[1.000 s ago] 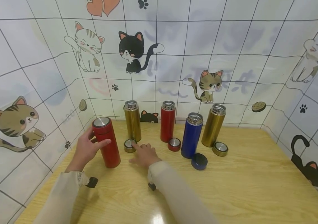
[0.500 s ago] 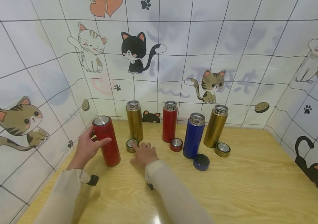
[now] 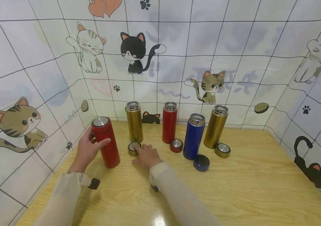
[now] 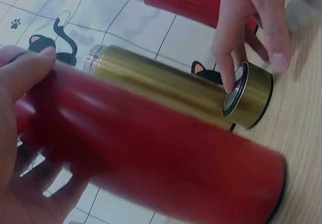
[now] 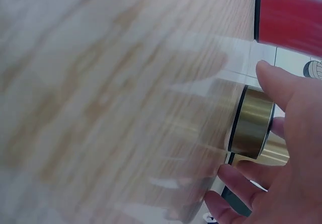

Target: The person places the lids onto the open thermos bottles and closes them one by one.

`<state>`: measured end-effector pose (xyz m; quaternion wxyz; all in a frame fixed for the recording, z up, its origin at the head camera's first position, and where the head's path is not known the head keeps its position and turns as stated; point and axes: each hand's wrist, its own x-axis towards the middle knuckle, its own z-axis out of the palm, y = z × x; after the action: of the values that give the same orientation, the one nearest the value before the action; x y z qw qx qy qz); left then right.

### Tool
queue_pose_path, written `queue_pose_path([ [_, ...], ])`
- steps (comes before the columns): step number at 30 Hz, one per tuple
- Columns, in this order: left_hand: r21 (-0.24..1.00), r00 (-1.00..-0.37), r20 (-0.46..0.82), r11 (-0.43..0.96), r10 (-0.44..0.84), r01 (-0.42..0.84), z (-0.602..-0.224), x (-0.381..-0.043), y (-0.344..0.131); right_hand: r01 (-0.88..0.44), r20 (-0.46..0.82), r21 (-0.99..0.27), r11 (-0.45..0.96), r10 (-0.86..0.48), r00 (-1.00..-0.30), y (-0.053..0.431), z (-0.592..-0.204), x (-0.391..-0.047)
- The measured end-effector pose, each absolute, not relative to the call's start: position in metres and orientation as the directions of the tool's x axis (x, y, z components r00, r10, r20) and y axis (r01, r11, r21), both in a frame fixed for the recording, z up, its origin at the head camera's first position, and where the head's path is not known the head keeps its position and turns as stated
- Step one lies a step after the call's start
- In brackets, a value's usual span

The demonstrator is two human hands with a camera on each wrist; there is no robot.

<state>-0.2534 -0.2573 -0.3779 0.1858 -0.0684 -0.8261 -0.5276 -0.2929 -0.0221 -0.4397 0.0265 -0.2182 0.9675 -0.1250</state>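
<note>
Left hand (image 3: 86, 152) wraps lidded red bottle (image 3: 110, 149) on table (image 3: 248, 188); right hand (image 3: 148, 157), fingers apart, touches gold lid (image 3: 132, 150) before gold bottle (image 3: 135, 125). Best steady the bottle, press lightly.

So my right wrist feed is tipped sideways, and mostly I'm getting table (image 5: 90, 93), pale wood grain and shiny enough to mirror stuff. Over on the right, my hand (image 5: 302, 148) is around a gold lid (image 5: 251, 122) with a black edge at the table. One fingertip is on its top, the thumb's just beside it (can't tell if that touches), and the other fingers are bent off to the side. There's a gold bottle (image 5: 275, 151) partly hidden behind the lid, plus a red bottle (image 5: 292, 17) cut off in the corner, black bottom rim showing.
</note>
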Motion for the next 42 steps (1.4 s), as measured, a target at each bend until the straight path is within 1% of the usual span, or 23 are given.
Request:
queue_pose_path([
  [4,0.845,-0.910,0.400,0.427,-0.107,0.321,-0.378,-0.251,-0.253,-0.415,0.013,-0.314,0.854,-0.433,-0.901,-0.020,-0.435,-0.291],
  [7,0.831,-0.889,0.441,0.433,-0.126,0.350,-0.379,-0.250,-0.250,-0.410,0.007,-0.346,0.844,-0.435,-0.900,-0.019,-0.433,-0.290],
  [11,0.779,-0.833,0.529,0.481,-0.162,0.401,-0.378,-0.247,-0.241,-0.419,0.011,-0.368,0.830,-0.447,-0.895,-0.017,-0.432,-0.289],
  [13,0.718,-0.776,0.608,0.533,-0.167,0.448,-0.376,-0.245,-0.236,-0.426,0.013,-0.377,0.822,-0.455,-0.890,-0.017,-0.432,-0.289],
  [15,0.619,-0.693,0.706,0.600,-0.144,0.506,-0.374,-0.244,-0.231,-0.432,0.016,-0.385,0.815,-0.463,-0.886,-0.017,-0.432,-0.290],
  [17,0.500,-0.598,0.796,0.656,-0.092,0.564,-0.372,-0.244,-0.225,-0.434,0.012,-0.384,0.815,-0.465,-0.885,-0.017,-0.432,-0.291],
  [19,0.381,-0.514,0.857,0.701,-0.024,0.603,-0.370,-0.244,-0.218,-0.434,0.012,-0.379,0.817,-0.465,-0.885,-0.017,-0.432,-0.291],
  [21,0.279,-0.439,0.897,0.723,0.039,0.633,-0.368,-0.243,-0.211,-0.438,0.016,-0.369,0.820,-0.465,-0.885,-0.017,-0.432,-0.291],
  [25,0.122,-0.323,0.935,0.723,0.146,0.680,-0.365,-0.243,-0.197,-0.454,0.037,-0.346,0.821,-0.471,-0.881,-0.017,-0.432,-0.292],
  [27,0.077,-0.290,0.938,0.705,0.187,0.705,-0.364,-0.243,-0.190,-0.466,0.052,-0.333,0.820,-0.477,-0.877,-0.017,-0.431,-0.292],
  [30,0.060,-0.278,0.933,0.667,0.226,0.743,-0.365,-0.246,-0.179,-0.483,0.085,-0.310,0.819,-0.482,-0.872,-0.014,-0.431,-0.293],
  [34,0.094,-0.319,0.915,0.638,0.248,0.765,-0.369,-0.250,-0.169,-0.508,0.131,-0.271,0.818,-0.492,-0.861,-0.011,-0.434,-0.295],
  [38,0.175,-0.416,0.875,0.642,0.246,0.747,-0.374,-0.253,-0.163,-0.508,0.128,-0.271,0.817,-0.493,-0.861,-0.009,-0.434,-0.295],
  [42,0.254,-0.489,0.843,0.633,0.226,0.731,-0.378,-0.254,-0.159,-0.494,0.092,-0.293,0.819,-0.490,-0.867,-0.008,-0.430,-0.293],
])
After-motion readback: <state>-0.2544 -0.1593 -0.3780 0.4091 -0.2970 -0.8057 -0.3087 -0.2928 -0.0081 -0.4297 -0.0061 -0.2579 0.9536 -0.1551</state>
